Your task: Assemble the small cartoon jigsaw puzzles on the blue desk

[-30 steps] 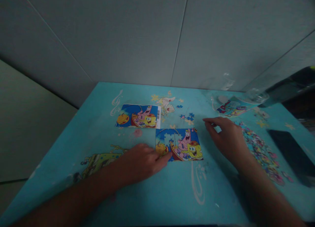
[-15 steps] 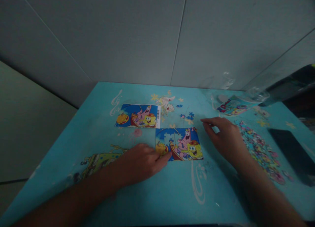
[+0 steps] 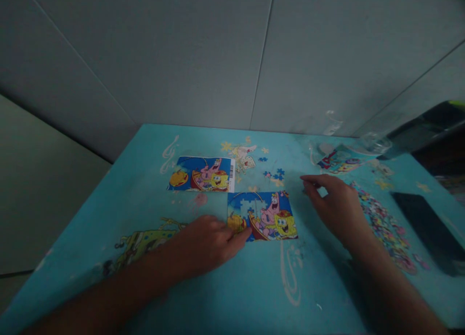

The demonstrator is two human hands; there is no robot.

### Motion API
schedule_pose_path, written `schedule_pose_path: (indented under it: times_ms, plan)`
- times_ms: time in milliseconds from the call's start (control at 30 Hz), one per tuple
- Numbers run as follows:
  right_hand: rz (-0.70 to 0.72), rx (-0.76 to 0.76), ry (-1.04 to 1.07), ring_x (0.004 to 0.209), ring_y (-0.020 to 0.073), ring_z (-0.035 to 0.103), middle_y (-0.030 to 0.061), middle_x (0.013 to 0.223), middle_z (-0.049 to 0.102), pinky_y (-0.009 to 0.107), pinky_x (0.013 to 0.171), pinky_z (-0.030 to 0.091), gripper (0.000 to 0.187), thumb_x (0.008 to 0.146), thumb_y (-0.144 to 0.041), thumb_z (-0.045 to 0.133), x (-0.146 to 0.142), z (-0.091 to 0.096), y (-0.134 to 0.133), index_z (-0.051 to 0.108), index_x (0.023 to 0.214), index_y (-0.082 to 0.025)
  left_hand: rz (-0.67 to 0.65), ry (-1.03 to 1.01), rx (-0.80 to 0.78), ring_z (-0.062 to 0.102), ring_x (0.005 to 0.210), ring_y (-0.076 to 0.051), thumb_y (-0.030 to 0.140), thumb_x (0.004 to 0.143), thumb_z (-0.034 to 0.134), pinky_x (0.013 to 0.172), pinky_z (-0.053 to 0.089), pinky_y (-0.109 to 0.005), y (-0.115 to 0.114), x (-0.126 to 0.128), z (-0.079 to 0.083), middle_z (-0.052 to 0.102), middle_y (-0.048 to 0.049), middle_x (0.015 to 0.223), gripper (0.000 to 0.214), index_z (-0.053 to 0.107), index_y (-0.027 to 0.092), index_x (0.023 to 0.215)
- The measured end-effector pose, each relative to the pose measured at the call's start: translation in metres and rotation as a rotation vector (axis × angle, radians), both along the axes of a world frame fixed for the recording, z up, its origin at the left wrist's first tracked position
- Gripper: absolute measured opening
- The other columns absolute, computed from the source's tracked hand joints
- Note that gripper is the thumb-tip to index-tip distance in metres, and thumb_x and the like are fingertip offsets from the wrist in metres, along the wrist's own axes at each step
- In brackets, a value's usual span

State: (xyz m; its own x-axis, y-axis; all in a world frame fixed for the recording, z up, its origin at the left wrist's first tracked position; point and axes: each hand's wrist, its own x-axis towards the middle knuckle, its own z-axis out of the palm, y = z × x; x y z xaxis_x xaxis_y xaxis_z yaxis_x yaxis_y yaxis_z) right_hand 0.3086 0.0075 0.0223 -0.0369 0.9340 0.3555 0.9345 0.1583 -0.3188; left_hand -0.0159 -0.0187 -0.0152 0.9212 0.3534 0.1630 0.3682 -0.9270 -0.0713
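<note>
A partly assembled jigsaw puzzle point(image 3: 279, 223) with cartoon figures in a boat lies on the table, with an open gap in its upper left part. My left hand point(image 3: 212, 240) rests at its lower left, index finger stretched onto the puzzle's surface. To the right of the puzzle, my right hand point(image 3: 332, 197) hovers with thumb and forefinger pinched together; whether a small piece is between them I cannot make out. Behind the puzzle sits a reference picture card point(image 3: 203, 174) with the same scene. Loose blue puzzle pieces point(image 3: 279, 174) lie beyond the puzzle.
A heap of mixed puzzle pieces point(image 3: 385, 223) spreads right of my right forearm. Farther right lies a dark flat phone-like slab point(image 3: 426, 223). A clear plastic container with a cartoon label point(image 3: 341, 159) lies at the back right. The blue patterned table point(image 3: 232, 291) meets a grey wall point(image 3: 199, 59).
The view has shifted slightly. My right hand has drawn a little to the right, away from the puzzle, still pinched. The left hand stays on the puzzle.
</note>
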Motion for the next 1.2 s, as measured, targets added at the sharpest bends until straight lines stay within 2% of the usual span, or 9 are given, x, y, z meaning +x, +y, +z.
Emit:
schedule_pose_path:
  times_ms: [100,233,400,500,667,767,967,1200]
  plan:
    - [-0.099,0.010,0.042,0.080,0.0235,0.071,0.0065,0.091,0.077,0.037,0.080,0.052,0.026,0.092,-0.029,0.059,0.003,0.004,0.000,0.077,0.107,-0.020,0.007,-0.019,0.015,0.061,0.056,-0.018,0.014,0.095,0.056,0.049,0.043,-0.034,0.000,0.001,0.004,0.065,0.0008,0.071,0.036,0.055,0.012,0.131]
    - [-0.212,0.024,0.090,0.074,0.0229,0.072,0.0066,0.089,0.078,0.037,0.078,0.053,0.027,0.092,-0.033,0.059,0.011,0.008,0.002,0.078,0.107,-0.021,0.014,-0.009,0.012,0.062,0.058,-0.019,0.014,0.092,0.060,0.050,0.044,-0.035,-0.003,0.000,0.004,0.065,0.0002,0.074,0.041,0.055,0.012,0.133]
    - [-0.214,-0.059,0.044,0.081,0.0255,0.073,0.0067,0.089,0.078,0.039,0.079,0.053,0.027,0.091,-0.033,0.059,0.021,0.005,0.007,0.078,0.105,-0.020,0.014,-0.020,0.005,0.064,0.060,-0.019,0.014,0.091,0.061,0.051,0.046,-0.035,-0.002,0.000,-0.001,0.067,-0.0006,0.078,0.042,0.055,0.012,0.132]
    - [-0.154,-0.086,0.016,0.080,0.0247,0.071,0.0078,0.093,0.077,0.038,0.077,0.053,0.027,0.092,-0.031,0.058,0.021,0.000,0.009,0.078,0.105,-0.019,0.006,-0.022,0.005,0.064,0.059,-0.019,0.013,0.091,0.059,0.052,0.046,-0.034,-0.002,0.000,-0.001,0.067,-0.0007,0.076,0.040,0.056,0.011,0.130]
    - [0.111,-0.135,0.035,0.090,0.0242,0.068,0.0082,0.099,0.074,0.040,0.085,0.053,0.023,0.094,-0.029,0.060,0.008,-0.007,0.010,0.076,0.107,-0.020,0.005,-0.006,-0.003,0.064,0.059,-0.019,0.011,0.090,0.059,0.053,0.047,-0.034,-0.002,0.000,-0.001,0.068,-0.0012,0.076,0.041,0.055,0.011,0.131]
    - [0.220,-0.188,0.074,0.096,0.0236,0.067,0.0074,0.103,0.074,0.040,0.090,0.052,0.020,0.094,-0.028,0.061,0.000,-0.007,0.008,0.076,0.106,-0.022,0.010,-0.016,0.002,0.065,0.060,-0.019,0.011,0.089,0.060,0.053,0.048,-0.034,-0.002,0.000,0.000,0.068,-0.0016,0.077,0.042,0.054,0.011,0.131]
    - [0.290,-0.228,0.048,0.095,0.0232,0.066,0.0081,0.102,0.072,0.041,0.089,0.052,0.022,0.094,-0.026,0.063,-0.004,-0.010,0.006,0.076,0.112,-0.024,0.016,-0.033,0.011,0.064,0.059,-0.018,0.011,0.090,0.059,0.051,0.045,-0.033,-0.002,0.001,0.002,0.067,-0.0005,0.075,0.041,0.055,0.013,0.130]
    - [0.309,-0.235,0.065,0.093,0.0227,0.067,0.0065,0.100,0.073,0.040,0.087,0.053,0.017,0.093,-0.024,0.063,-0.002,-0.015,0.008,0.077,0.103,-0.025,0.020,-0.026,-0.002,0.063,0.058,-0.018,0.011,0.092,0.057,0.053,0.044,-0.032,-0.002,0.001,0.003,0.066,-0.0005,0.073,0.038,0.056,0.013,0.129]
